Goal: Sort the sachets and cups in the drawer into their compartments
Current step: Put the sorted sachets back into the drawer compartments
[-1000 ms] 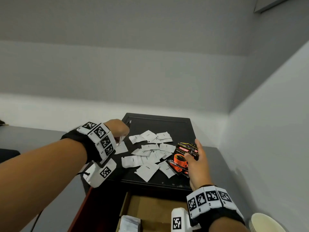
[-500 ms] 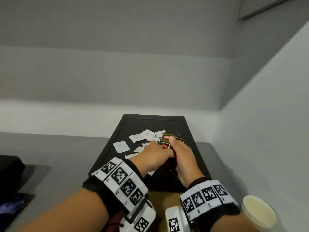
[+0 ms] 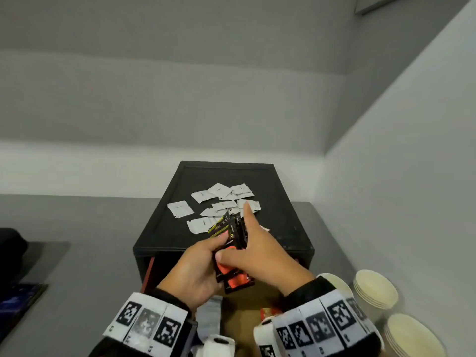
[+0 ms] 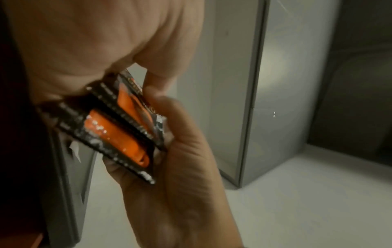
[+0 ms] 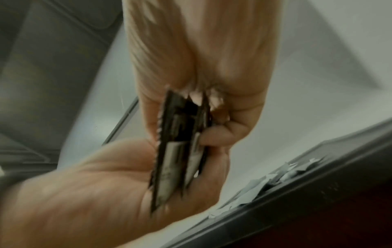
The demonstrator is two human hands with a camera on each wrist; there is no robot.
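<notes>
1. Presently both hands meet over the front edge of the black cabinet top [image 3: 164, 228], sharing a small bundle of black-and-orange sachets [image 3: 231, 256].
2. The left hand [image 3: 195, 269] has its thumb and curled fingers wrapped round the bundle's lower part; the left wrist view shows the sachets fanned apart, not squared.
3. The right hand [image 3: 260, 251] pinches the same bundle with its thumb against the near face, while its index finger stretches straight out toward the white sachets [image 3: 221, 204].
4. Those white sachets lie scattered over the middle and back of the cabinet top, some overlapping, one apart toward the left edge.
5. Below the hands the open drawer [image 3: 242, 302] shows a brown floor; its compartments are mostly hidden by the wrists.
6. Stacked paper cups [image 3: 373, 292] stand on the grey counter at the right, outside the drawer.
7. Likely risk: the fanned bundle is slick foil held by two partial grips, so one sachet could slide out during the handover and drop into the wrong compartment.
8. Another risk: the outstretched finger hovers close to the white pile and could sweep loose sachets toward the front edge and into the drawer unsorted.
9. Judged stage: early, as most items sit unsorted.
</notes>
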